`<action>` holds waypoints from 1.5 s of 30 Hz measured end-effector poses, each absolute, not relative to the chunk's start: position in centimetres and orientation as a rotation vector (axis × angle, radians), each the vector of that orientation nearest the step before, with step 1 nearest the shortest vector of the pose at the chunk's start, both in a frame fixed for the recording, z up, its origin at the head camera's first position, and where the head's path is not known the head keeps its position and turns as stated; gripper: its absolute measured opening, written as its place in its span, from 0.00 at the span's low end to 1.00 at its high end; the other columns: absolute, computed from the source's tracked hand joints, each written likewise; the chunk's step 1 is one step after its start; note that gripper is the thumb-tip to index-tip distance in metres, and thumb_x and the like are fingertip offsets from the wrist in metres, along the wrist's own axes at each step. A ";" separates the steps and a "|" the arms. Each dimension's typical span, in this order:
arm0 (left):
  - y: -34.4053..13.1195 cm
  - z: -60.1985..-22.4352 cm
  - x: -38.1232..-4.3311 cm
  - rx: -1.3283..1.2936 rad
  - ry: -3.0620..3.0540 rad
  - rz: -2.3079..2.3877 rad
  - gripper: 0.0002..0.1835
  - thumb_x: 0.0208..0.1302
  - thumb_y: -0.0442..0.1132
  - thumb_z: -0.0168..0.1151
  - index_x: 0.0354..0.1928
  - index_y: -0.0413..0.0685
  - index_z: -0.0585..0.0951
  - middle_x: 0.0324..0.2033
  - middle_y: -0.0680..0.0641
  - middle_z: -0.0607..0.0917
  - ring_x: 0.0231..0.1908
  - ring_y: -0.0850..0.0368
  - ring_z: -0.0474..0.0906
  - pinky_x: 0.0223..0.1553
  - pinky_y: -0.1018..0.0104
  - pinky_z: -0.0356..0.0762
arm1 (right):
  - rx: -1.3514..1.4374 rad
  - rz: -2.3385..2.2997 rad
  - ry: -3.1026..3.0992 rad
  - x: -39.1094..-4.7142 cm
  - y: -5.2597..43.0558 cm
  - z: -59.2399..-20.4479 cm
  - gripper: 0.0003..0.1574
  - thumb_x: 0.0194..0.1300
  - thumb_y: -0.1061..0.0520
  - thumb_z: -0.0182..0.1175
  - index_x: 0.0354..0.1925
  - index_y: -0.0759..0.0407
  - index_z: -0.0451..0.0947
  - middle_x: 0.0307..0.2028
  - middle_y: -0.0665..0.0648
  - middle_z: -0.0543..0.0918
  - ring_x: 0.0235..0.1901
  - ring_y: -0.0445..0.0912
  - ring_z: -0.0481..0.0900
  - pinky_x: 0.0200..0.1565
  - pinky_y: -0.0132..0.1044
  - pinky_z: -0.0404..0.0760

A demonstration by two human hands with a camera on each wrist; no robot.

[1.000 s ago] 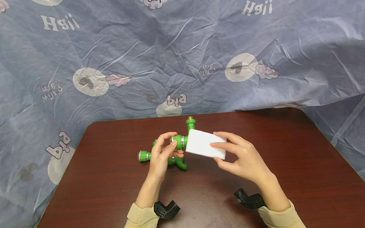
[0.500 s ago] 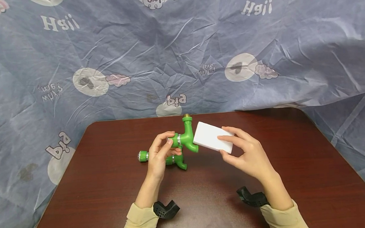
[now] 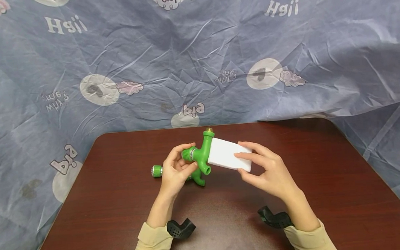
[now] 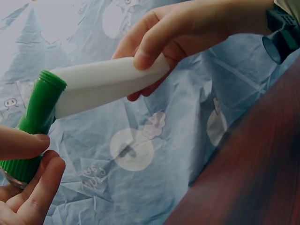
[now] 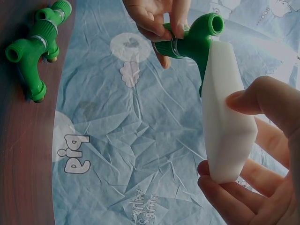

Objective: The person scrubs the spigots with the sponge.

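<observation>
My left hand (image 3: pixel 175 171) grips a green faucet (image 3: pixel 204 151) by its ribbed knob, above the table. The faucet's brass threaded end points up and away, and its spout opening faces down toward me. In my right hand (image 3: pixel 268 168) a white sponge block (image 3: pixel 226 153) is pinched between thumb and fingers. The block's left end lies right against the faucet body, as the right wrist view also shows with the sponge (image 5: pixel 225 122) beside the faucet (image 5: pixel 194 42). In the left wrist view the spout (image 4: pixel 44 98) overlaps the sponge's near end.
Two more green faucets lie on the brown table (image 3: pixel 122 204), partly behind my left hand; one shows its knob (image 3: pixel 156 171), the other its spout (image 3: pixel 198 178). In the right wrist view these faucets (image 5: pixel 33 51) lie close together. A blue printed cloth (image 3: pixel 196 57) hangs behind the table.
The sponge first drew back right from the faucet, then came left against it again. My left hand has turned the faucet, so its spout opening now faces toward me.
</observation>
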State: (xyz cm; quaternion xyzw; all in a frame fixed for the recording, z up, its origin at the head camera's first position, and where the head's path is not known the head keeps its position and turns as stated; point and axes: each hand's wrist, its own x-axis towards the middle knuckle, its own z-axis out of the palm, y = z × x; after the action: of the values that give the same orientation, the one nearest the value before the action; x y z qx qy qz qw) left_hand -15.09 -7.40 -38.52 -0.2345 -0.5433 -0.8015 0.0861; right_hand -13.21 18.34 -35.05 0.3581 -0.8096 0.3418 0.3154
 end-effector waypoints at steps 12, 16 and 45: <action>-7.9 -36.1 -13.7 -0.605 -1.972 -2.035 0.23 0.47 0.19 0.67 0.49 0.27 0.77 0.42 0.40 0.80 0.22 0.61 0.74 0.22 0.73 0.72 | 0.946 0.918 -2.093 -13.4 18.3 -35.1 0.20 0.47 0.59 0.64 0.43 0.55 0.84 0.52 0.57 0.79 0.47 0.50 0.78 0.48 0.30 0.73; -7.9 -36.1 -13.7 -0.656 -2.002 -1.938 0.23 0.45 0.20 0.69 0.48 0.27 0.78 0.40 0.34 0.81 0.23 0.61 0.76 0.25 0.71 0.77 | 0.940 0.911 -2.093 -13.4 18.4 -35.1 0.20 0.47 0.58 0.64 0.43 0.56 0.84 0.52 0.57 0.79 0.47 0.50 0.78 0.49 0.26 0.71; -6.3 -35.8 -12.7 -0.645 -2.112 -1.797 0.22 0.40 0.24 0.75 0.43 0.33 0.81 0.26 0.40 0.82 0.23 0.52 0.78 0.28 0.59 0.82 | 0.747 0.975 -1.991 -13.2 17.6 -35.1 0.19 0.49 0.56 0.67 0.42 0.58 0.85 0.48 0.59 0.81 0.43 0.52 0.80 0.48 0.24 0.72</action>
State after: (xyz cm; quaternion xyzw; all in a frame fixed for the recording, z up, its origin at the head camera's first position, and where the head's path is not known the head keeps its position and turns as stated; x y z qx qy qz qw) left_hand -12.73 -6.28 -35.85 -0.2242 -0.7338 -0.6244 0.1464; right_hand -13.23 17.63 -35.15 0.2940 -0.7836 0.3837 0.3904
